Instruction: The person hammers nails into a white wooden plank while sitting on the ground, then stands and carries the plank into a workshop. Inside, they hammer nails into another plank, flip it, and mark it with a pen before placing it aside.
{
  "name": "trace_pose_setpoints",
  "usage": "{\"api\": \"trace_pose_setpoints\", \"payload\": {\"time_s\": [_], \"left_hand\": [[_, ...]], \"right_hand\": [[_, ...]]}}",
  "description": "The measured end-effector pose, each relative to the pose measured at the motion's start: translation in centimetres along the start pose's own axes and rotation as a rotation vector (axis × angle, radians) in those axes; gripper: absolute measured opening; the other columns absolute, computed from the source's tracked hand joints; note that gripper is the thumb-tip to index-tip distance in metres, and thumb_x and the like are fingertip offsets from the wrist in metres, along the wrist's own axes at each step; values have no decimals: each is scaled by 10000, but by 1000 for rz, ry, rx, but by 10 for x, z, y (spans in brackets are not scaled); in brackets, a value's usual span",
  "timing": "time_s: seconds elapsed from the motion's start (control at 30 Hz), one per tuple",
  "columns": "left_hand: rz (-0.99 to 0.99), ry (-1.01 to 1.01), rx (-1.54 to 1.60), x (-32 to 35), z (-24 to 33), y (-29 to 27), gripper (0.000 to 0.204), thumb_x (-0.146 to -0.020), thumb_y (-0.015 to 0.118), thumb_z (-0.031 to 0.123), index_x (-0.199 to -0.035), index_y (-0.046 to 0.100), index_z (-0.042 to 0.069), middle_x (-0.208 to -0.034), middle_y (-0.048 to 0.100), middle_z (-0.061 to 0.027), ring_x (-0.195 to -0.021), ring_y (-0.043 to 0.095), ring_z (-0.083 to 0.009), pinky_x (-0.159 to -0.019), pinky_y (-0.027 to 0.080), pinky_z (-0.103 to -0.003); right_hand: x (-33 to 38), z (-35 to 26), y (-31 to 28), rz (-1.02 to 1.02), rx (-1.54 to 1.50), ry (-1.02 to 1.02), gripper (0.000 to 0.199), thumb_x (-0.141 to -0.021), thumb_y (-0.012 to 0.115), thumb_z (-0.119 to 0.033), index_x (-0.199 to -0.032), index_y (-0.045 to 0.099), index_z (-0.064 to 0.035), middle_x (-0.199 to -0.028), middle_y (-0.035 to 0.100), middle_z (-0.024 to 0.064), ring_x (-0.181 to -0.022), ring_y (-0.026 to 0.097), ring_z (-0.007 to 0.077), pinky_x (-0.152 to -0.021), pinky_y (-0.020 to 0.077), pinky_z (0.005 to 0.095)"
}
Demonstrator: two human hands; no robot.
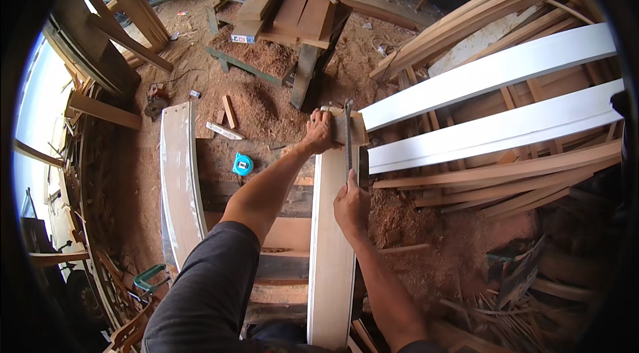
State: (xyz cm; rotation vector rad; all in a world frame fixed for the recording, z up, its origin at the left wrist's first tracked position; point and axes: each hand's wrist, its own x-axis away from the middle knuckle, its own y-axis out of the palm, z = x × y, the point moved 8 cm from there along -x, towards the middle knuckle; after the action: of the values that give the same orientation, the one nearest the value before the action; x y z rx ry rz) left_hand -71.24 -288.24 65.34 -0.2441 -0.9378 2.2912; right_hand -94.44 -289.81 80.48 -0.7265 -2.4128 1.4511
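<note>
The right hand [352, 208] is closed around the lower end of a metal bar [348, 146], thumb laid along it, with no gap showing between fingers and bar. The bar runs away from that grip, its far end crossing a wood block [358, 129]. The left hand [319, 130], ahead and to the left of the right one, has its fingers bent over the block's left end; how firmly it presses, I cannot tell. The block lies just beyond the right hand, crosswise on the far end of one long pale board [331, 240] with white edges, which runs back between the forearms. So there is one bar, one block and one board at the hands. Under the board is one slatted bench [286, 266]. Left of the left hand lie one blue tape [243, 164], then one second pale board [178, 186], smeared white. Beyond the tape, left of the hands, are two brown offcuts [229, 112] and one whitish strip [225, 131]. To the right of the grip, two white boards [492, 130] slant away over stacked timber [506, 161]. Farther ahead stands one trestle [306, 76] bearing planks [299, 10]; far left behind is one green clamp [150, 278].
</note>
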Motion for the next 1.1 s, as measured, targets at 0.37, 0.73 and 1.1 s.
{"api": "trace_pose_setpoints", "payload": {"time_s": [0.37,0.73,1.1], "left_hand": [[75,-35,-61,-20,-1,-13,1269,-543,1051,426,-1502,298,75,-1451,380,-240,-1383,404,-458,-1150,391,-593],[96,49,-62,-18,-7,-4,1301,-518,1036,520,-1509,336,51,-1482,418,-214,-1452,357,-429,-1186,338,-587],[75,55,-65,-17,1,-3,1352,-514,1039,521,-1527,299,16,-1425,436,-232,-1396,392,-455,-1196,333,-579]], "right_hand": [[-42,-4,-46,-126,67,9,424,-990,621,-102,-1372,644,81,-1026,749,315,-902,740,467,-861,595,510],[9,15,2,-9,-14,-31,481,-974,618,-42,-1441,594,75,-814,719,281,-733,735,430,-648,576,494],[20,49,32,36,116,-76,576,-977,658,-74,-1530,522,8,-809,692,238,-667,700,400,-583,570,493]]}}
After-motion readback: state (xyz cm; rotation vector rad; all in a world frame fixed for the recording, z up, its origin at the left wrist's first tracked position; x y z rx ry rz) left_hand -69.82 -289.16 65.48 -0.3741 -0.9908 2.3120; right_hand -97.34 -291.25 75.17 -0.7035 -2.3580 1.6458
